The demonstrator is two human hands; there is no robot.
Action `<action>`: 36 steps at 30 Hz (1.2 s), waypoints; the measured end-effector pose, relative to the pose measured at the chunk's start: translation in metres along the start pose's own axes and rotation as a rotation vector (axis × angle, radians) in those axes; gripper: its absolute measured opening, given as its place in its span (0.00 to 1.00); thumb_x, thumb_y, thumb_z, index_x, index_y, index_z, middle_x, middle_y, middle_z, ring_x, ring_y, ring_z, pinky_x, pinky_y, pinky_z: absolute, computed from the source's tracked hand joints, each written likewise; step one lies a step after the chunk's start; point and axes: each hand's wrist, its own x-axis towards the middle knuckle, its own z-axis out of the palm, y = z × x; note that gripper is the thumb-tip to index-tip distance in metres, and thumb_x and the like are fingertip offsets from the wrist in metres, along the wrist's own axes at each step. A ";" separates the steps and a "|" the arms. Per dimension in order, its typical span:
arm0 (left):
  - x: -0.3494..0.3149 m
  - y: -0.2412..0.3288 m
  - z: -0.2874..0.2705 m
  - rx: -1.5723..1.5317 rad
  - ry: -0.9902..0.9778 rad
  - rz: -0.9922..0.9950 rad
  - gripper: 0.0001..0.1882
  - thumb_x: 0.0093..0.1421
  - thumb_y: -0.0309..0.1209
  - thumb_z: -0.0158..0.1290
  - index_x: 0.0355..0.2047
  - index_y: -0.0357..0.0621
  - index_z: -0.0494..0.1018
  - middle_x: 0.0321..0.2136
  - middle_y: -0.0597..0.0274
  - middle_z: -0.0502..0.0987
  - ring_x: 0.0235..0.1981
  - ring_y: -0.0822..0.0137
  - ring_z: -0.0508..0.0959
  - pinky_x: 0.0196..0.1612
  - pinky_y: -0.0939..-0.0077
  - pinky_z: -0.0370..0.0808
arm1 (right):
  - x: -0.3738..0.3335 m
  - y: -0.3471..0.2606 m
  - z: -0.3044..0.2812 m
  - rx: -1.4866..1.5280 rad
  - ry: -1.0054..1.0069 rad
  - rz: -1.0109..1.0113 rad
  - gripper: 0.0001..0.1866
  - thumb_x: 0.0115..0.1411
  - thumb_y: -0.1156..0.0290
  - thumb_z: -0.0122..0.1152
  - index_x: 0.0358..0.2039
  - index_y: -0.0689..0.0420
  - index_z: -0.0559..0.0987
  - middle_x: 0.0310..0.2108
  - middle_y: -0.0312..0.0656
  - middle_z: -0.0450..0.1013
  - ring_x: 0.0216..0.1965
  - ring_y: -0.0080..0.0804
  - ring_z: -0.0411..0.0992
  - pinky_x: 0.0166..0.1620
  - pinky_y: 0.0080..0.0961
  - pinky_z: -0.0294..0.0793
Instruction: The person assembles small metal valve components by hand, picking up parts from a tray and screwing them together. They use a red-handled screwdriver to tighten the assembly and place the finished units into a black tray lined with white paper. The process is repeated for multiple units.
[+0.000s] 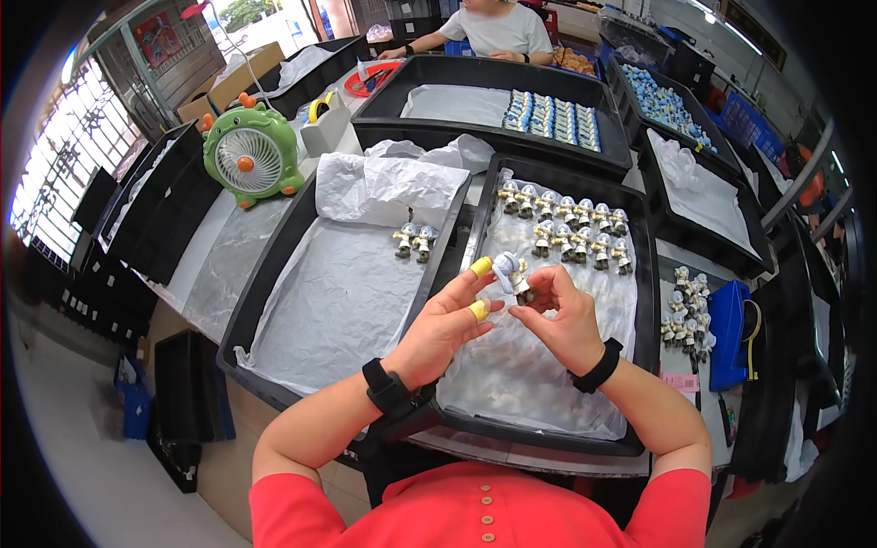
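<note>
A small figurine (516, 278) with a grey-blue head and a white-and-gold body is held up between my hands, above the right-hand tray. My right hand (568, 315) pinches its dark base between thumb and fingers. My left hand (448, 324) grips it from the other side, with yellow covers on two fingertips, one against the head. Behind my hands, similar figurines (582, 212) stand in two rows on the white liner of the black tray (646, 365). Two more figurines (416, 241) lie in the black tray (247, 306) to the left.
A green fan (245, 157) stands at the left. Farther back, a black tray (384, 102) holds rows of blue-and-white pieces, with a person (498, 36) beyond it. More figurines (687, 315) and a blue bin (731, 338) are at the right.
</note>
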 end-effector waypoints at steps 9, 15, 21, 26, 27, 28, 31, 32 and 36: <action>-0.001 0.002 0.003 0.012 0.043 -0.017 0.29 0.61 0.25 0.46 0.62 0.44 0.53 0.59 0.61 0.56 0.55 0.65 0.67 0.52 0.73 0.67 | -0.001 -0.005 -0.002 0.006 -0.028 0.018 0.18 0.48 0.73 0.69 0.37 0.60 0.71 0.27 0.39 0.74 0.27 0.21 0.73 0.31 0.17 0.74; -0.002 0.003 0.003 0.015 0.038 -0.030 0.26 0.61 0.25 0.45 0.60 0.43 0.55 0.59 0.60 0.57 0.54 0.63 0.67 0.53 0.72 0.67 | 0.000 -0.009 -0.006 -0.005 -0.007 -0.009 0.17 0.48 0.74 0.68 0.38 0.60 0.72 0.26 0.38 0.74 0.27 0.21 0.73 0.32 0.17 0.73; -0.001 0.001 0.001 -0.009 0.035 -0.020 0.25 0.60 0.24 0.45 0.58 0.43 0.56 0.57 0.59 0.59 0.54 0.63 0.67 0.53 0.72 0.68 | 0.001 -0.011 -0.009 -0.032 0.000 -0.018 0.15 0.49 0.76 0.65 0.38 0.60 0.74 0.26 0.37 0.73 0.27 0.21 0.72 0.33 0.18 0.72; -0.002 0.002 0.001 -0.002 0.035 -0.024 0.24 0.60 0.24 0.45 0.57 0.43 0.56 0.56 0.59 0.60 0.53 0.63 0.68 0.53 0.72 0.68 | 0.003 -0.011 -0.011 -0.014 0.017 -0.021 0.15 0.49 0.77 0.64 0.39 0.60 0.74 0.27 0.37 0.73 0.27 0.22 0.71 0.34 0.18 0.72; -0.002 0.002 0.001 -0.003 0.033 -0.024 0.24 0.60 0.24 0.45 0.57 0.43 0.56 0.56 0.59 0.60 0.53 0.63 0.68 0.52 0.72 0.68 | 0.003 -0.010 -0.011 -0.011 0.020 -0.021 0.15 0.49 0.77 0.64 0.39 0.60 0.74 0.27 0.37 0.73 0.27 0.22 0.71 0.34 0.18 0.72; -0.002 0.002 0.001 -0.005 0.031 -0.024 0.24 0.60 0.24 0.45 0.57 0.43 0.57 0.56 0.59 0.60 0.53 0.63 0.68 0.52 0.72 0.68 | 0.003 -0.009 -0.011 -0.009 0.023 -0.021 0.16 0.49 0.77 0.64 0.39 0.60 0.74 0.28 0.37 0.73 0.27 0.21 0.71 0.33 0.18 0.72; -0.002 0.003 0.002 -0.008 0.028 -0.024 0.24 0.60 0.24 0.46 0.57 0.43 0.56 0.56 0.59 0.59 0.52 0.64 0.68 0.52 0.72 0.69 | 0.003 -0.009 -0.011 0.001 0.008 -0.011 0.16 0.49 0.77 0.65 0.39 0.60 0.74 0.27 0.37 0.73 0.27 0.21 0.72 0.33 0.18 0.72; -0.002 0.003 0.002 -0.011 0.028 -0.022 0.25 0.60 0.24 0.46 0.58 0.43 0.56 0.56 0.59 0.59 0.52 0.64 0.69 0.52 0.72 0.69 | 0.003 -0.009 -0.010 0.024 0.010 0.009 0.16 0.49 0.76 0.65 0.39 0.61 0.73 0.27 0.37 0.73 0.27 0.21 0.72 0.33 0.18 0.73; -0.003 0.002 0.001 -0.017 0.022 -0.014 0.27 0.60 0.25 0.46 0.60 0.43 0.54 0.58 0.60 0.57 0.52 0.64 0.68 0.52 0.72 0.68 | 0.002 -0.006 -0.008 0.058 0.014 0.061 0.15 0.50 0.75 0.66 0.37 0.61 0.72 0.27 0.38 0.74 0.28 0.21 0.73 0.34 0.18 0.73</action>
